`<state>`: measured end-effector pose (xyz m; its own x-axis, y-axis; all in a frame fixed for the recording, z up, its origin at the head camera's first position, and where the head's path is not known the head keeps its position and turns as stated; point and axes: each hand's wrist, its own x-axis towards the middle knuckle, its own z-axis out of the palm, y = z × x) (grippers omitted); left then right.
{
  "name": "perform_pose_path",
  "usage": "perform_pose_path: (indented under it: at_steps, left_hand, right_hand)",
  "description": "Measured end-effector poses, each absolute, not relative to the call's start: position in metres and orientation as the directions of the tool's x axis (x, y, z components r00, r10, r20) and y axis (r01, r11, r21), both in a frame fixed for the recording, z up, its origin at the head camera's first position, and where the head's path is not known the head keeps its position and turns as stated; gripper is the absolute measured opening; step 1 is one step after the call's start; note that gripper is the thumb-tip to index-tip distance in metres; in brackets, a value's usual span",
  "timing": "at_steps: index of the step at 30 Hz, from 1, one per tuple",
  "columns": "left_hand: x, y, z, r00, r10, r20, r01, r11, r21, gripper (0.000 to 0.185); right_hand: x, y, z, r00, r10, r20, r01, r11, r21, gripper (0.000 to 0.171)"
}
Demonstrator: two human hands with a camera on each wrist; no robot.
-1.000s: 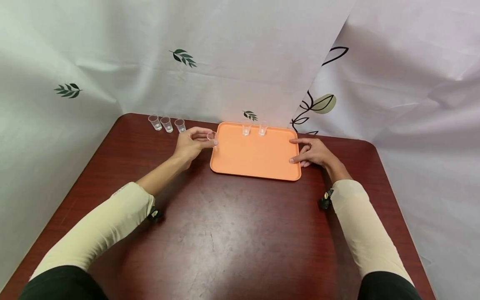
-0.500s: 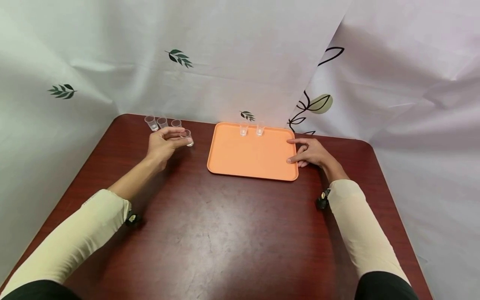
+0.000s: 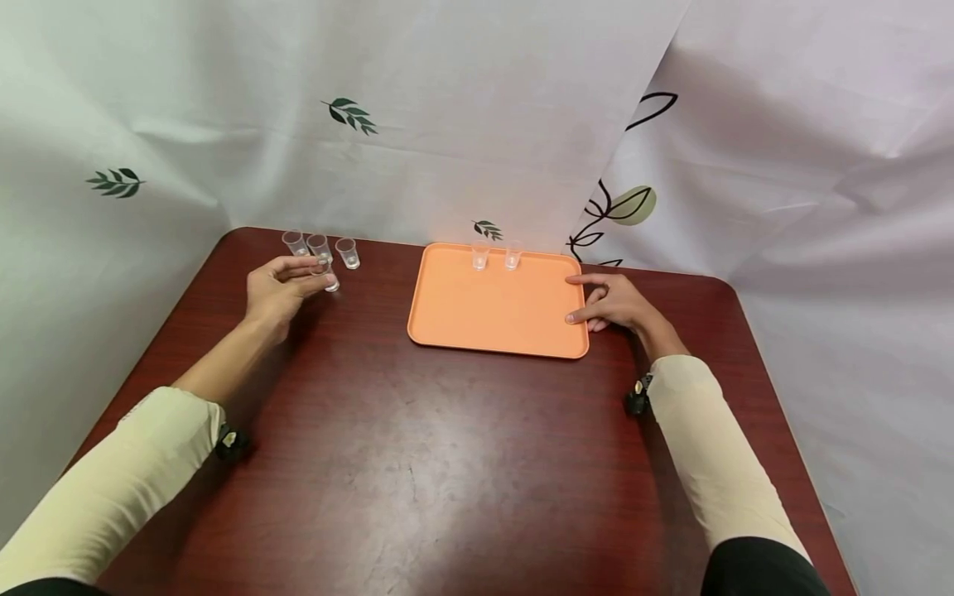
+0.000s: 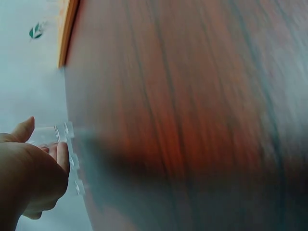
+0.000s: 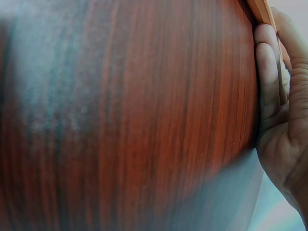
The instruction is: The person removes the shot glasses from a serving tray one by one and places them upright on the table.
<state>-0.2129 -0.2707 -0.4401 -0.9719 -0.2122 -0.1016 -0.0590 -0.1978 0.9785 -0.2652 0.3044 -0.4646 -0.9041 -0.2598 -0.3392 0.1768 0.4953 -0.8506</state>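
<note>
My left hand [image 3: 274, 293] pinches a small clear plastic cup [image 3: 331, 282] between thumb and fingers at the back left of the table. Three more clear cups stand just behind it: one at the left [image 3: 294, 242], one in the middle [image 3: 318, 245] and one at the right [image 3: 348, 254]. In the left wrist view the held cup [image 4: 44, 134] is partly hidden by the fingers. My right hand [image 3: 620, 303] grips the right edge of an orange tray [image 3: 495, 310], thumb and forefinger on top, other fingers curled at the rim. Two clear cups, left [image 3: 480, 258] and right [image 3: 513, 257], stand along the tray's back.
The dark red-brown wooden table [image 3: 417, 463] has rounded back corners. White sheeting with leaf prints [image 3: 417, 157] hangs right behind the table and at both sides, close behind the tray and cups.
My left hand has moved left from the tray's left edge to beside the three cups, carrying its cup along. The right hand keeps its grip on the tray.
</note>
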Motion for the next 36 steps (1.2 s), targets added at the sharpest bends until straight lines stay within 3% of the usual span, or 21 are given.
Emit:
perform_pose_path:
  at_steps: [10, 19, 36]
  left_hand:
    - [-0.217, -0.292, -0.442, -0.942, -0.306, -0.135, -0.061, -0.239, 0.969, 0.042]
    - [-0.224, -0.306, -0.443, -0.901, -0.402, -0.161, -0.089, -0.193, 0.977, 0.041]
    - [-0.230, -0.323, -0.444, -0.885, -0.416, -0.209, -0.131, -0.209, 0.969, 0.042]
  right_hand:
    - [-0.265, 0.303, -0.463, -0.907, -0.253, -0.336, 0.174, 0.502, -0.847, 0.086]
    - [-0.264, 0.303, -0.464, -0.909, -0.256, -0.329, 0.162, 0.511, -0.844, 0.087]
    - [-0.260, 0.297, -0.452, -0.895, -0.252, -0.369, 0.208, 0.496, -0.843, 0.087]
